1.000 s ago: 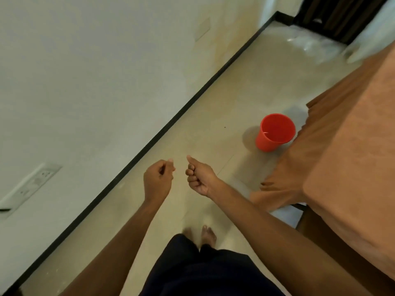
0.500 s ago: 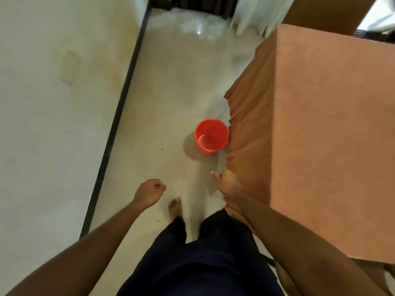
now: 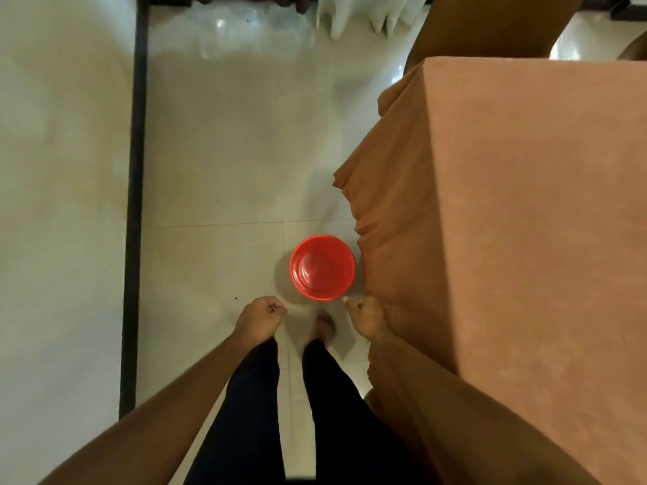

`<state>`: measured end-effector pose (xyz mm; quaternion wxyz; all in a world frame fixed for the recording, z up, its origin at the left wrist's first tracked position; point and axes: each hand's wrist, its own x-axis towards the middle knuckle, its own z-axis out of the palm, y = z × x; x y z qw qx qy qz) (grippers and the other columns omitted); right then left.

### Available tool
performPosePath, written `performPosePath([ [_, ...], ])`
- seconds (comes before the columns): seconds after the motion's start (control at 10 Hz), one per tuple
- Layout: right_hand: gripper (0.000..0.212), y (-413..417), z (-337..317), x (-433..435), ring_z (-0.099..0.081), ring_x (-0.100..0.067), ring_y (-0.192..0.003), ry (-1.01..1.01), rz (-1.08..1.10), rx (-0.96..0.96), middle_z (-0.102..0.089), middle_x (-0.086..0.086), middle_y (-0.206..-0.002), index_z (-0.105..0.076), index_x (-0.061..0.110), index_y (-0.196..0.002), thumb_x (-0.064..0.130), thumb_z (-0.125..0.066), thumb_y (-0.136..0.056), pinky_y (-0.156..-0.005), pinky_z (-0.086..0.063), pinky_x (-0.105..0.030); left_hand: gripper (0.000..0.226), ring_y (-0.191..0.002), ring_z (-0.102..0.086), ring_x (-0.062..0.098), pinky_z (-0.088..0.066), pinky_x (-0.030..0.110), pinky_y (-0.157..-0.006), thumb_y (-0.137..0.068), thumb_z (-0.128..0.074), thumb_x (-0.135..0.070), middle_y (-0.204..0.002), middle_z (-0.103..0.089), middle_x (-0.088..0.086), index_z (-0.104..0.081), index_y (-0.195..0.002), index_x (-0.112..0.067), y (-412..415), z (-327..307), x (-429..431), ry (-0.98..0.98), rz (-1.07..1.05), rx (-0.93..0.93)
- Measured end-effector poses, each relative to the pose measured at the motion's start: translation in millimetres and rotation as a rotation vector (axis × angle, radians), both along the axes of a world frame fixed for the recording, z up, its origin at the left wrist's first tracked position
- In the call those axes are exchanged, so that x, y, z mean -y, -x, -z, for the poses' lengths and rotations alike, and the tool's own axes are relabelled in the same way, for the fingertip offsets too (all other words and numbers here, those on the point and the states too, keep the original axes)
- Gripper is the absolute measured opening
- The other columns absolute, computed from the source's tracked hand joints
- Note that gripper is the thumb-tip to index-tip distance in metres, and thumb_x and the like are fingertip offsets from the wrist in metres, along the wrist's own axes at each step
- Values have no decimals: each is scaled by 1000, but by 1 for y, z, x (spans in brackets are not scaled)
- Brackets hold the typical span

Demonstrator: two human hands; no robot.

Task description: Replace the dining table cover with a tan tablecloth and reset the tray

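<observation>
Fingers (image 3: 275, 307) of the left hand (image 3: 259, 320) are curled tight into a fist above the floor and hold nothing that shows. Farthest left stands a pale, matt wall (image 3: 59, 204), met at its foot by a straight black skirting strip (image 3: 134, 204). From there glossy cream floor tiles (image 3: 217, 162) with thin grout lines run forward, a wide open lane between the strip and the cloth. A round red plastic bucket (image 3: 322, 267), smooth and shiny inside, stands on the tiles just ahead of both hands and just beside the hanging cloth. One bare foot (image 3: 325, 325) shows between the hands, above dark trouser legs (image 3: 259, 397). The right hand (image 3: 367, 318) has its fingers curled too, one tip poking left. It lies against the cloth's hanging edge, and I cannot tell whether it pinches the fabric. The tan tablecloth (image 3: 525, 222), soft and slightly napped, lies flat over the counter with a crisp straight top edge and hangs down the left side in loose, wavy folds.
</observation>
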<state>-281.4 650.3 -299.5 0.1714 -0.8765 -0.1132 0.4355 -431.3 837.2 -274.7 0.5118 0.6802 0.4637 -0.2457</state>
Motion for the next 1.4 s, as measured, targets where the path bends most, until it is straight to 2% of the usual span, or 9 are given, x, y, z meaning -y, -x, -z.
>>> performPosePath([
  [0.2, 53, -29, 139, -55, -54, -27, -71, 59, 73, -107, -63, -23, -73, -52, 14, -56, 41, -54, -102, -65, -34, -31, 10, -82, -65, 20, -43, 27, -68, -92, -62, -18, -80, -65, -9, -63, -87, -27, -63, 147, -35, -56, -2, 56],
  [0.3, 55, -44, 221, -77, -54, -23, -67, 87, 138, -113, -54, -5, -59, -45, 16, -54, 41, -54, -102, -62, -33, -30, 34, -101, -64, 31, -48, 32, -84, -89, -69, -18, -108, -67, 11, -62, -120, -10, -82, 239, -50, -111, 15, 14],
  [0.4, 48, -52, 291, -92, -63, -28, -72, 92, 206, -122, -63, -8, -65, -59, 11, -62, 37, -55, -102, -64, -41, -35, 56, -109, -63, 36, -50, 43, -94, -86, -74, -17, -126, -60, 18, -51, -137, -6, -93, 309, -62, -78, 76, -4],
  [0.5, 37, -57, 329, -103, -69, -35, -95, 110, 212, -132, -74, -19, -99, -74, 0, -94, 30, -53, -103, -81, -50, -40, 47, -102, -66, 37, -53, 48, -90, -84, -72, -2, -117, -66, 18, -56, -128, -3, -96, 343, -64, -55, 151, 62],
  [0.7, 23, -67, 321, -99, -64, -27, -83, 93, 252, -70, -71, -11, -89, -72, 7, -88, 14, -53, -99, -75, -47, -36, 39, -101, -65, 30, -53, 41, -89, -87, -69, -4, -113, -68, 11, -59, -124, -8, -97, 338, -62, -69, 157, 87],
  [1.0, 31, -61, 247, -84, -61, -26, -76, 91, 294, -34, -65, -5, -78, -60, 16, -77, 37, -55, -99, -63, -41, -28, 22, -73, -62, 15, -46, 22, -63, -93, -63, -17, -88, -67, 1, -63, -115, -15, -87, 264, -81, -67, 38, -18],
  [1.2, 44, -53, 174, -80, -70, -32, -86, 68, 229, 37, -74, -12, -90, -73, 10, -86, 51, -57, -93, -76, -54, -34, 13, -78, -69, 20, -54, 31, -69, -91, -56, -16, -88, -72, 4, -67, -96, -19, -69, 174, -82, -57, 88, -22],
  [1.3, 51, -51, 133, -77, -69, -34, -101, 61, 177, 24, -73, -17, -106, -75, 3, -103, 50, -57, -93, -91, -53, -37, 13, -85, -70, 24, -55, 37, -85, -92, -59, -17, -88, -73, 5, -69, -100, -16, -55, 127, -71, -100, 96, -17],
  [1.4, 47, -37, 101, -67, -68, -35, -104, 53, 156, -22, -73, -19, -109, -75, 4, -105, 47, -61, -91, -93, -54, -39, 11, -82, -70, 27, -55, 39, -83, -93, -60, -17, -84, -73, 7, -69, -99, -16, -43, 85, -51, -132, 38, 39],
])
